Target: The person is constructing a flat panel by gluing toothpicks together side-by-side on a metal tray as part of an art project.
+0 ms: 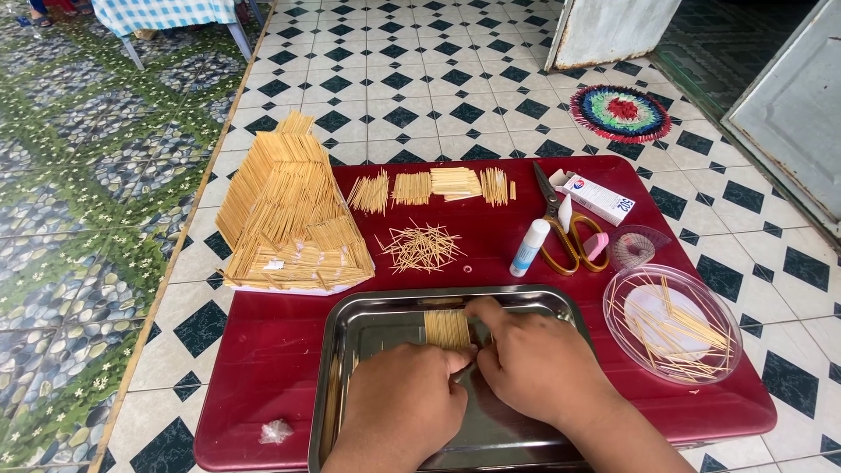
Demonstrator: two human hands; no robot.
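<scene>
Both hands rest inside a steel tray (368, 324) at the 6 o'clock edge of the red worktop (263, 350). The left hand (403, 407) and right hand (526, 363) meet fingertip to fingertip at a small flat panel of toothpicks (447, 328), which lies on the tray floor at 12 o'clock from the left hand and 10 o'clock from the right. The fingers of each hand are drawn narrow, pressing the panel's near edge; whether they pinch it or only press on it cannot be told.

The panel looks very light, stiff along the sticks but likely brittle across the glued joints, so it is best taken by its two side edges, evenly.

At 10 o'clock from the hands stands a toothpick house model (289, 210); loose toothpicks (420, 247), a glue tube (528, 248) and scissors (565, 232) lie toward 12 and 1 o'clock, and a clear dish of sticks (670, 324) at 3 o'clock.
</scene>
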